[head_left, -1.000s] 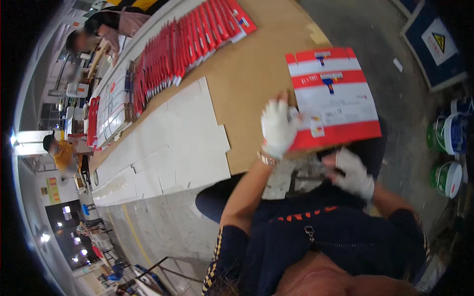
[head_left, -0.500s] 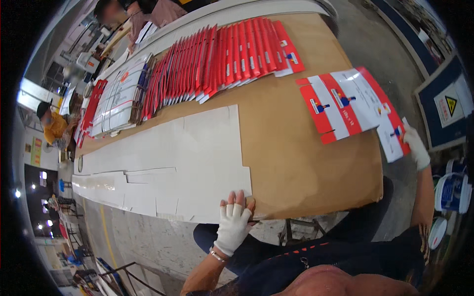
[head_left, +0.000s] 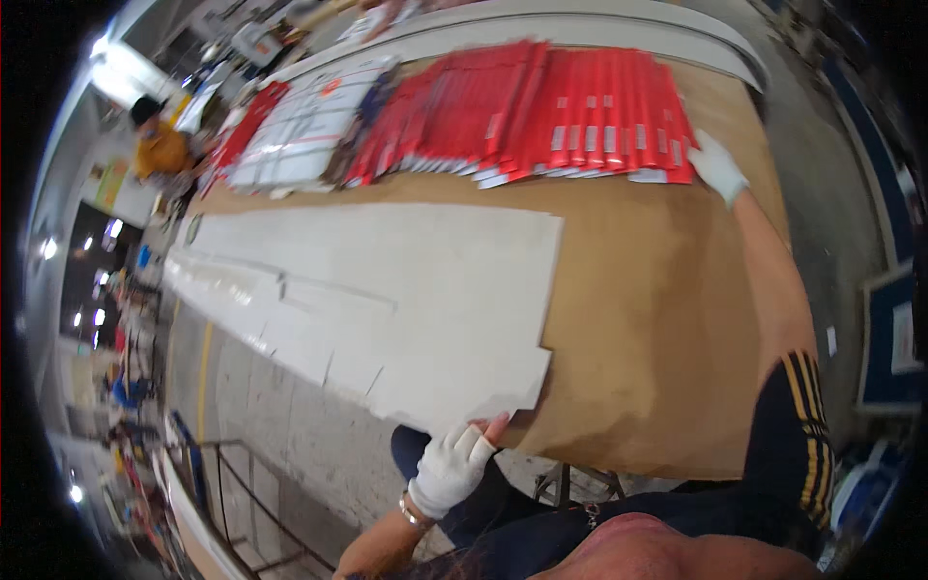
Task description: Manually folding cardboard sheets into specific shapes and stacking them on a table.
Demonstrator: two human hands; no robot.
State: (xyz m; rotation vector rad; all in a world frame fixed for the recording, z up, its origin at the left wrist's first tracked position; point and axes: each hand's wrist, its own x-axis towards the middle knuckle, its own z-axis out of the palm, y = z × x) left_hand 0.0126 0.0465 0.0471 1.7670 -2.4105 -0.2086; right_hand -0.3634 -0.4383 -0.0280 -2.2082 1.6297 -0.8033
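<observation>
A tight row of flat red-and-white cartons, overlapping and leaning, lies along the far side of the brown cardboard-topped table. My right hand, in a white glove, reaches to the row's right end. Its fingers close on the edge of the last red carton; the fingertips are partly hidden and blurred. At the table's near edge, my left hand wears a white glove with bare fingertips. Its loosely bent fingers rest at the near corner of a large white cardboard sheet, without gripping it.
A strapped stack of white flat cartons stands left of the row, with red ones beyond it. A white curved rail runs behind the table. A person in yellow is at far left; another person's hand shows at the back.
My right hand has swung from the right edge with an unfolded red-and-white carton to the row's right end. The left hand's fingers have bent. The view has shifted.
</observation>
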